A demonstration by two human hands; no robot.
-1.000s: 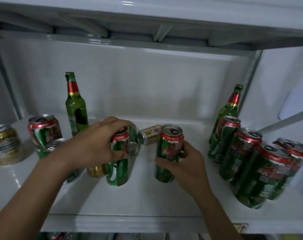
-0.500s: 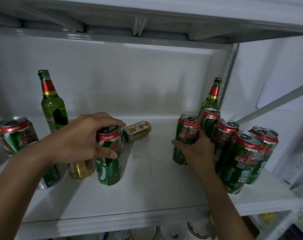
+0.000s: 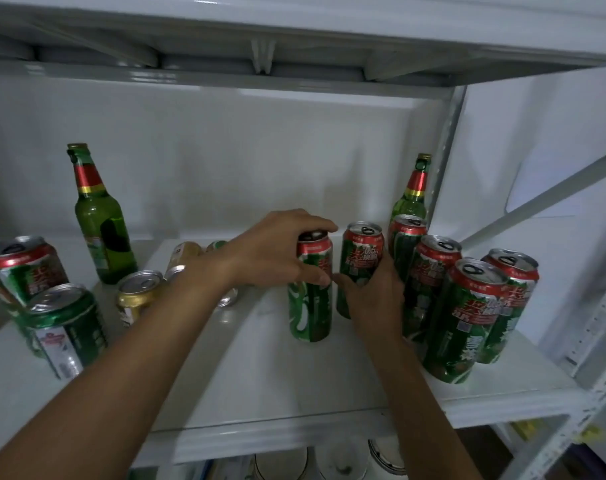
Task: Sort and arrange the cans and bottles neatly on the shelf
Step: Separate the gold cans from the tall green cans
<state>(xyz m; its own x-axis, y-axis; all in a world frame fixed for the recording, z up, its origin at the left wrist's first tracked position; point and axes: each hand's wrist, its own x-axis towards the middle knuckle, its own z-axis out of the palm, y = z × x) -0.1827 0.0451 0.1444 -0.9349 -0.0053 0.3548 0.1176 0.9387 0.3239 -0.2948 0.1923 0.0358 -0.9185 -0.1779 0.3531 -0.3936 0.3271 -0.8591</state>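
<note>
My left hand [image 3: 277, 251] grips the top of a tall green and red can [image 3: 310, 306] that stands mid-shelf. Right beside it, my right hand [image 3: 371, 299] wraps the lower part of a second green can [image 3: 360, 258]. Further right stand several matching green cans [image 3: 457, 320] in a cluster, with a green bottle [image 3: 414, 195] behind them. On the left are another green bottle [image 3: 99, 220], a green and red can [image 3: 24, 268], a shorter green can [image 3: 66, 327] and a gold can [image 3: 137, 296]. More cans lie behind my left wrist, partly hidden.
The white shelf [image 3: 260, 375] has an upper shelf close overhead and a metal upright [image 3: 447, 150] at the right rear. A diagonal brace [image 3: 544, 199] crosses on the right. Round containers show on the level below.
My left hand has carried its can rightward, up beside the can in my right hand. The right hand has stayed by the cluster. The camera has swung right.
</note>
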